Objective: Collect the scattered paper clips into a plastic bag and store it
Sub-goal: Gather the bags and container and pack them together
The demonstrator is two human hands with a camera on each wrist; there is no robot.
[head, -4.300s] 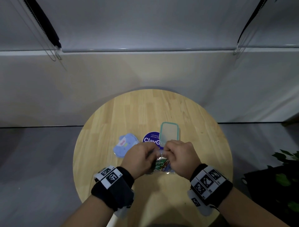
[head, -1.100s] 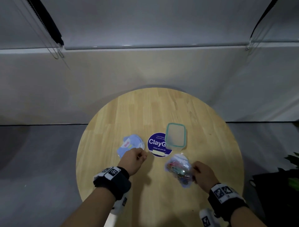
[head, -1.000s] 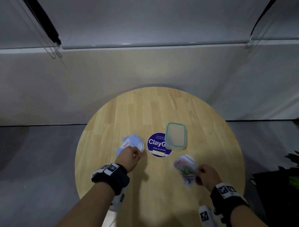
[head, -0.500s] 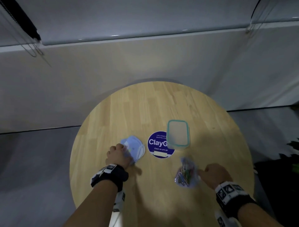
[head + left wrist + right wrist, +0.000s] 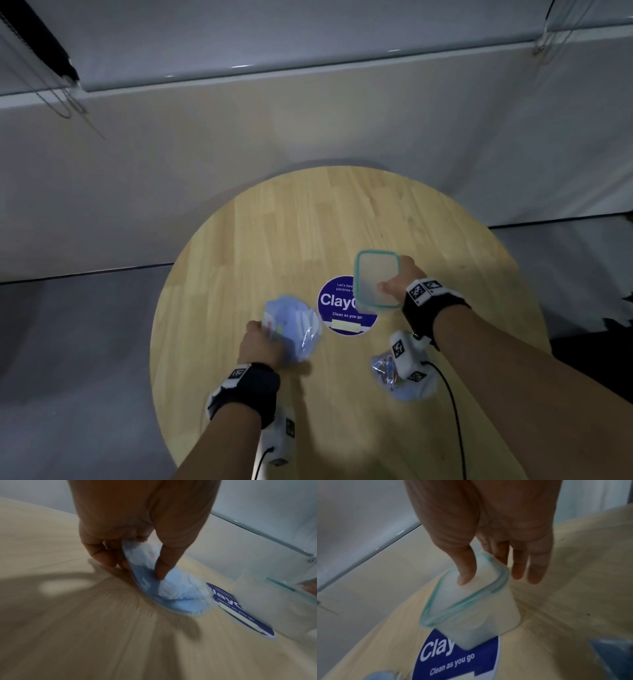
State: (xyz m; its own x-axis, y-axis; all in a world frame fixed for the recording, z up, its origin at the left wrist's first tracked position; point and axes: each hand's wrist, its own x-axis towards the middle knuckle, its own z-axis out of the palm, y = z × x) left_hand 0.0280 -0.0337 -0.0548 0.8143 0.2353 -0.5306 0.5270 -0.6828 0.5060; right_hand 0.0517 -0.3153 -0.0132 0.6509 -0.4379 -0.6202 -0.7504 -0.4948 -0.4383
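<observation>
- The left hand (image 5: 262, 346) has its thumb and fingers (image 5: 163, 566) curled round a crumpled pack of blue plastic bags (image 5: 294, 329), pinching it at its near edge while its far end seems to drag on the tabletop (image 5: 274, 240); the film looks slack and slippery, so it could slide out of that pinch or spill loose bags
- The round blue sticker (image 5: 339, 308) lies flat between the two hands, partly under the container; I judge it no hazard, though the pack's far end comes right up to it
- The right hand (image 5: 399, 284) grips a clear container with a teal rim (image 5: 376, 277), thumb on top near the rim and fingers (image 5: 518, 566) down its far side; the container sits tilted with one bottom corner over the sticker, and a one-sided hold like this could let it swing or drop
- The filled bag of paper clips (image 5: 400, 377) lies on the tabletop near the front edge, right under the right wrist and held by neither hand; the wrist camera and its cable hang just above it and could snag it or nudge it off the edge
- Whether that bag's mouth is sealed cannot be told; if it is open, a knock would scatter the clips again
</observation>
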